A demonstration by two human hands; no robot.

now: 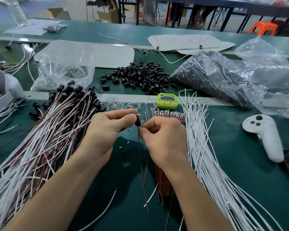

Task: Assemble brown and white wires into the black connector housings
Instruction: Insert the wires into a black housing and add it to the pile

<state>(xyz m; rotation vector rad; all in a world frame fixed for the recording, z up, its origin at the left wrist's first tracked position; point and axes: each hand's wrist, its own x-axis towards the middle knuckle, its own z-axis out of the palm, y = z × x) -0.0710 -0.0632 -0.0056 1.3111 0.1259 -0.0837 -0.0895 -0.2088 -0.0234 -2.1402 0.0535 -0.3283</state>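
My left hand (110,125) pinches a small black connector housing (137,122) between thumb and forefinger above the green mat. Just right of it, my right hand (163,135) pinches a brown wire (141,162) right below the housing; the wire hangs down toward me. A bundle of brown wires (165,180) lies under my right wrist. Loose white wires (205,147) fan out to the right. A heap of loose black housings (140,75) sits further back. Finished brown and white wire assemblies (45,139) are piled at the left.
A green timer (167,100) stands behind my hands. A white controller (265,137) lies at the right. Clear plastic bags, one full of black parts (212,75), sit at the back right, another bag (63,70) at the back left. Small clear pieces (120,104) lie scattered.
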